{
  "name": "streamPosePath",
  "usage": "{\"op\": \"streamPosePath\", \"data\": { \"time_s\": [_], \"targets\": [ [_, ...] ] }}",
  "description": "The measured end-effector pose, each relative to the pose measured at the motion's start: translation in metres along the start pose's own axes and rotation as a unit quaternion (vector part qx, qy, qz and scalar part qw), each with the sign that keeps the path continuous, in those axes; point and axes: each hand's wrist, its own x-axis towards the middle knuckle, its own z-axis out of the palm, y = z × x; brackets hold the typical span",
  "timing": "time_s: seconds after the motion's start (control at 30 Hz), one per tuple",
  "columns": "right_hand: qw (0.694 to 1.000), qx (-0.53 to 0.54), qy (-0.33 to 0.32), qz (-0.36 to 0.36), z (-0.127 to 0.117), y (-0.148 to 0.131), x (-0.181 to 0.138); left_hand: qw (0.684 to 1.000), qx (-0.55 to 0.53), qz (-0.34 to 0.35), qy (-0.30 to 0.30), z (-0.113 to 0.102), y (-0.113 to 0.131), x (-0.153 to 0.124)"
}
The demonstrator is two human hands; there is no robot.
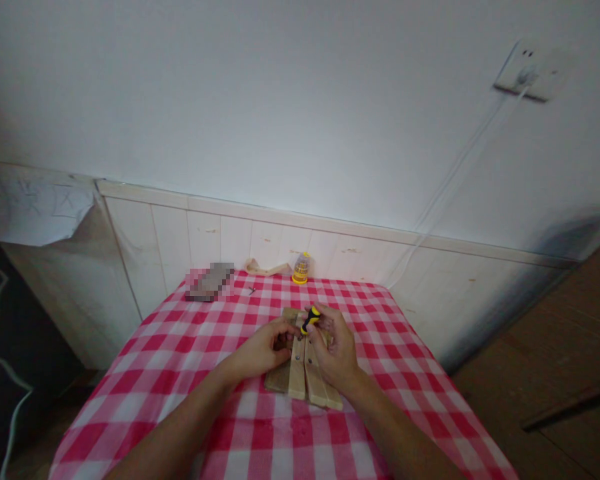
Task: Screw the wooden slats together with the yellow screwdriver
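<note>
My right hand (337, 350) is closed around the yellow and black handle of a small screwdriver (311, 320), which leans over a wooden piece. That piece is made of pale wooden strips (297, 380) lying on a darker board (279, 379), with dark screw heads showing in the strips. My left hand (267, 348) is curled at the left side of the strips, its fingertips close to the screwdriver's lower end. Whether those fingertips pinch anything small is hidden. The screwdriver's tip is too small to make out.
A red and white checked cloth (260, 427) covers the table. Towards the wall stand a yellow-labelled bottle (301, 269), a pale wooden piece (267, 269), a small dark item (251, 291) and a blurred-out flat object (211, 283). A cable (453, 173) hangs from the wall socket (530, 72).
</note>
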Motion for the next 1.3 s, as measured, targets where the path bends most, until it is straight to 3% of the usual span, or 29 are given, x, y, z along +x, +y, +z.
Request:
{"op": "streamPosePath", "data": {
  "time_s": [0.23, 0.6, 0.87, 1.1, 1.3],
  "targets": [
    [0.999, 0.038, 0.004, 0.021, 0.003, 0.004, 0.002, 1.0, -0.003, -0.002, 0.014, 0.002, -0.002, 0.0],
    [1.0, 0.011, 0.022, 0.017, 0.002, 0.001, 0.008, 1.0, 0.019, 0.001, -0.001, 0.001, 0.005, 0.0],
    [0.997, -0.02, 0.062, 0.049, 0.002, 0.016, 0.004, 1.0, 0.027, -0.006, 0.007, 0.001, 0.003, 0.0],
    [1.0, -0.008, 0.027, 0.004, 0.001, 0.012, 0.001, 1.0, 0.026, 0.006, -0.002, 0.0, 0.002, 0.0],
    [1.0, 0.014, 0.017, 0.009, 0.004, 0.013, -0.006, 1.0, 0.019, 0.006, -0.003, 0.001, 0.0, 0.0]
  ]
}}
